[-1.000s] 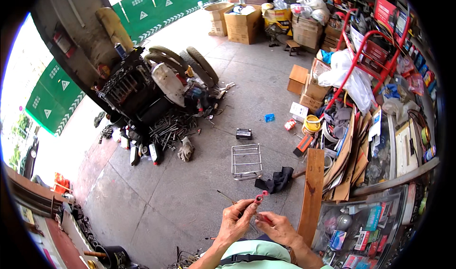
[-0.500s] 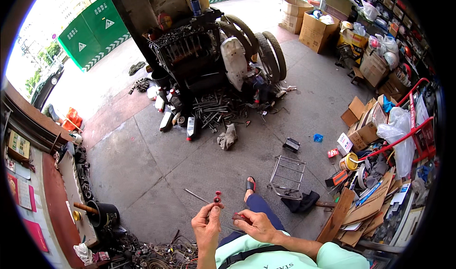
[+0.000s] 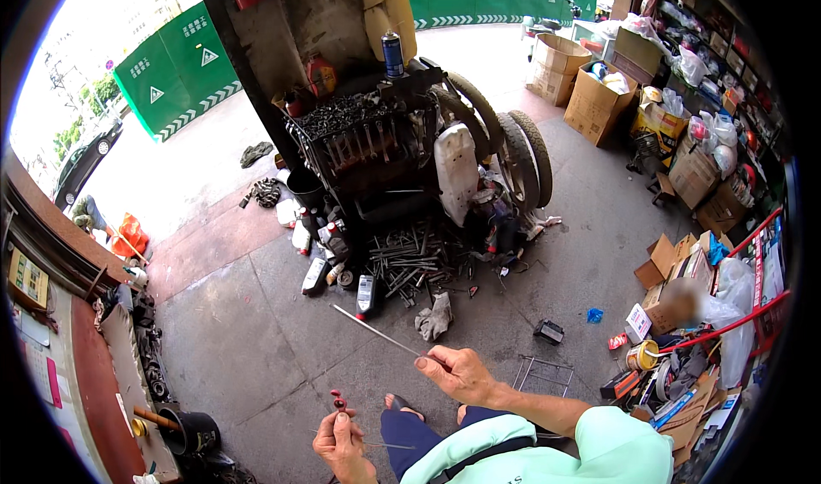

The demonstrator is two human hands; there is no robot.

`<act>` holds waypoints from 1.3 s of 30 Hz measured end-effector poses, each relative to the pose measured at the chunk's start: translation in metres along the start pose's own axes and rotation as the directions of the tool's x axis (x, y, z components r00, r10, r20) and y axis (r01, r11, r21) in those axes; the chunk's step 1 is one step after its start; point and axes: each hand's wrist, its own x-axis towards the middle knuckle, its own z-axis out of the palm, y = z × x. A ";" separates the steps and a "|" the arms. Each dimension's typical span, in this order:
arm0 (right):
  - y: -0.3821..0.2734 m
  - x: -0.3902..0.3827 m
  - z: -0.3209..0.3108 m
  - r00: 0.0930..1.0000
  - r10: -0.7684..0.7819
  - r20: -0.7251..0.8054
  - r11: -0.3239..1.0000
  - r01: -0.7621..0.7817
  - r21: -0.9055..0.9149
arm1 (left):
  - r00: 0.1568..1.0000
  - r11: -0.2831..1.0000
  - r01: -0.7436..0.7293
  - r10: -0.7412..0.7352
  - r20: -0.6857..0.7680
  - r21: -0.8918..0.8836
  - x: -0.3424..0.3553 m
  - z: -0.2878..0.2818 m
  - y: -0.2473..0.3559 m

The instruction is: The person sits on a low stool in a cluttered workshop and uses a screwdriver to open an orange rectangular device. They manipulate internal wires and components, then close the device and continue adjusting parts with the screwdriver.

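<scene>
A thin metal rod [image 3: 376, 328] points up and left from the closed fingers of my right hand [image 3: 463, 376]. Its near end is hidden in that hand. Lower and to the left, my left hand [image 3: 344, 450] pinches a small red part with rounded ends [image 3: 339, 401] between thumb and fingers. A second thin rod [image 3: 389, 445] runs across by the left hand, sticking out toward my knee; whether the fingers grip it as well is hard to see. The two hands are apart, in front of my lap.
Ahead stands a dark tool rack [image 3: 363, 142] with tyres [image 3: 523, 155] beside it. Metal tools [image 3: 410, 257], bottles [image 3: 366, 294] and a grey glove [image 3: 434, 315] lie at its foot. A wire rack [image 3: 545, 374] is partly behind my right arm. Boxes [image 3: 601, 99] line the right side; a black bucket [image 3: 195, 433] stands left.
My right hand has moved up and forward with the rod, away from the left hand. The left hand, with the red part, has dropped lower and left. The view has tilted up.
</scene>
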 end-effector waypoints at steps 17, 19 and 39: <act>-0.040 0.230 0.155 0.987 -0.157 -0.036 0.980 0.151 -0.126 | 0.852 0.990 0.128 -0.140 0.504 0.058 0.338 0.044 0.106; -0.042 0.253 0.147 0.990 -0.120 -0.075 0.991 0.115 -0.071 | 0.849 0.987 0.140 -0.161 0.503 0.081 0.358 0.068 0.102; -0.033 0.492 0.098 0.940 -0.335 0.062 0.912 0.340 -0.230 | 0.906 0.967 0.198 -0.244 0.346 0.164 0.541 0.184 0.122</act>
